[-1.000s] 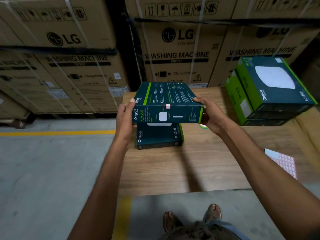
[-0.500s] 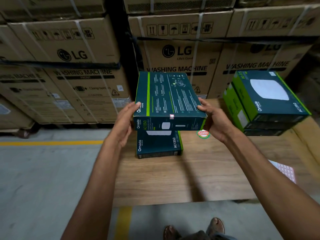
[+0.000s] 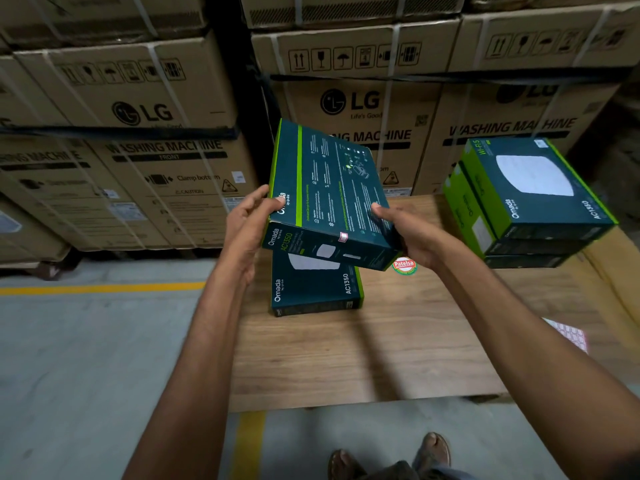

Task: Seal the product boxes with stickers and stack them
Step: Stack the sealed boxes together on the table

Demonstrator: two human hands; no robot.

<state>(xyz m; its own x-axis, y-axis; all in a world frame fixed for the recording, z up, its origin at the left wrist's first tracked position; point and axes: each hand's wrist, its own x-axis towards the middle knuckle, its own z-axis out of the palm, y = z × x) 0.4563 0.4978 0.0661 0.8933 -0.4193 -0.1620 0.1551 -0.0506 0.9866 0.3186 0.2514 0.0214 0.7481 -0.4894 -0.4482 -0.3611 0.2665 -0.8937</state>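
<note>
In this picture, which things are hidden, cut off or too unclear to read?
Head view only:
- Box on the table: its top is partly covered by the held box; any seal there is hidden.
- Right hand: its fingers are under the held box.
- Sticker sheet: partly behind the right forearm, blurred.
- Small print on the held box: too small to read.

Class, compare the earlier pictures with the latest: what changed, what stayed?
The held box tipped its printed back toward the camera and slanted, right end lower. The left hand and right hand kept their grip. The lower box, the stack and round sticker stayed.
</note>
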